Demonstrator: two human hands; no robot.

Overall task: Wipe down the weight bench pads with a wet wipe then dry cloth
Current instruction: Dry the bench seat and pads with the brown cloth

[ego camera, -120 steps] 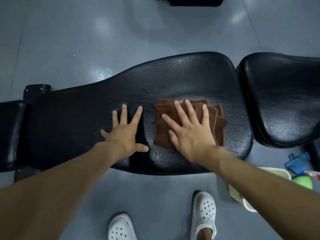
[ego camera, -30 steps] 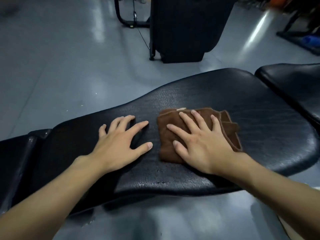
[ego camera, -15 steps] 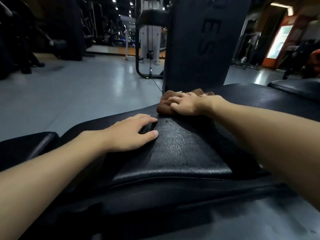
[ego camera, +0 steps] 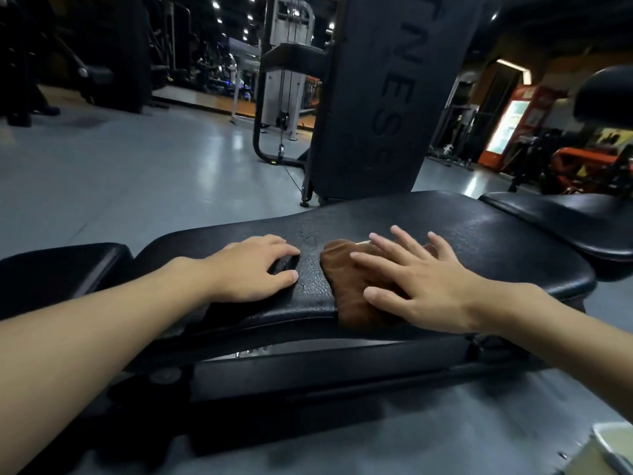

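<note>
A long black bench pad [ego camera: 479, 234] lies across the view, seen from a low angle. On its near edge sits a folded brown cloth [ego camera: 346, 289], one corner drooping over the rim. My right hand [ego camera: 421, 286] presses flat on the cloth with fingers spread and straight. To the left of the cloth, my left hand [ego camera: 257, 269] rests palm-down on the bare pad, fingers loosely bent, holding nothing. A second black pad [ego camera: 565, 214] adjoins at the right and a smaller one [ego camera: 58, 269] at the left.
The bench's black frame [ego camera: 308, 371] runs beneath the pad. A tall black machine panel [ego camera: 383, 97] stands on the grey floor just behind the bench. A pale container's corner [ego camera: 613, 440] shows at the bottom right. More gym machines stand further back.
My right hand has slid the brown cloth from the pad's far side back to the near edge. The camera stays low. My left hand has stayed in place on the pad.
</note>
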